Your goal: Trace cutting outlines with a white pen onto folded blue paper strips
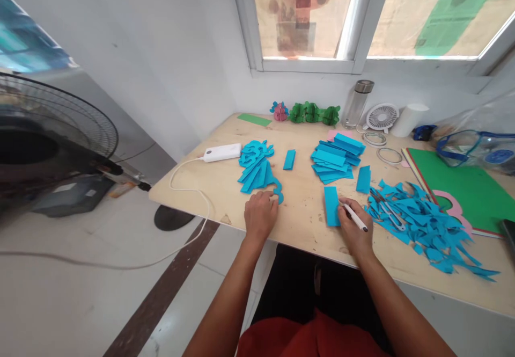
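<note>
On the near table edge, my left hand [261,215] has its fingers closed at a curvy blue paper cutout [279,191]. Just beyond it lie a fan of blue folded paper strips [257,176] and a cluster of blue curly cutouts [255,153]. My right hand [357,228] grips a white pen [354,216], its dark end pointing toward me. Those right fingers rest against the edge of a flat blue paper rectangle [331,205]. Farther back is a pile of blue folded papers [336,158]. Single blue pieces lie at either side of this pile.
Blue scraps [430,228] with scissors [388,209] on them spread at the right. Beside them is a green sheet [462,190]. A glass bottle [356,104], small white fan [382,116] and green paper ornaments [314,113] line the back. A corded white power bank [222,152] sits left.
</note>
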`<state>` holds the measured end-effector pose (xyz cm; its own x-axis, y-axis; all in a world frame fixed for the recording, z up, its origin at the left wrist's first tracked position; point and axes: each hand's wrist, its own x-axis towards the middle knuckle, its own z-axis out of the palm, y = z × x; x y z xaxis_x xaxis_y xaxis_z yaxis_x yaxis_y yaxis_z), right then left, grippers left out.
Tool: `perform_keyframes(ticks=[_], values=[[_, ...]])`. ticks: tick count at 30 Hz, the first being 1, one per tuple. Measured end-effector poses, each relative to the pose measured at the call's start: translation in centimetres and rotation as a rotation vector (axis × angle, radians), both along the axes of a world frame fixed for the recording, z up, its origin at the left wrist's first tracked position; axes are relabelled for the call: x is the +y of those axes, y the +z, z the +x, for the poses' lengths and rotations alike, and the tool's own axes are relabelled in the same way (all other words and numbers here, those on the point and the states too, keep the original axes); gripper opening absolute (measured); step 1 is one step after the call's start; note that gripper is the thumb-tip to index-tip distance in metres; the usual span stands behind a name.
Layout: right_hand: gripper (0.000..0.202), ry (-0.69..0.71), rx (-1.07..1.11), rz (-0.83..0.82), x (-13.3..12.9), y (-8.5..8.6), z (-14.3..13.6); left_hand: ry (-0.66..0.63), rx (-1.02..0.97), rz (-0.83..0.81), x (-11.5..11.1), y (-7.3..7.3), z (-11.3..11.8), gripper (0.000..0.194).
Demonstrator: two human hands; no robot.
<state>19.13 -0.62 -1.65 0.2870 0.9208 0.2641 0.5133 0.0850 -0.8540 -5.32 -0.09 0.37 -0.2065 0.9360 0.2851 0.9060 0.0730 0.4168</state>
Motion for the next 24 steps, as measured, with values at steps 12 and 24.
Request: perform_keyframes(ticks=[12, 24], values=[[0.03, 0.091, -0.057, 0.009, 1.1, 0.7, -2.1, 0.014, -0.007, -0.186, 0.4, 0.8, 0.1, 0.004], [0.031, 0.176, -0.27, 0.057, 1.1, 0.8, -2.0, -0.136, -0.454, -0.186, -0.5, 1.3, 2.4, 0.009]])
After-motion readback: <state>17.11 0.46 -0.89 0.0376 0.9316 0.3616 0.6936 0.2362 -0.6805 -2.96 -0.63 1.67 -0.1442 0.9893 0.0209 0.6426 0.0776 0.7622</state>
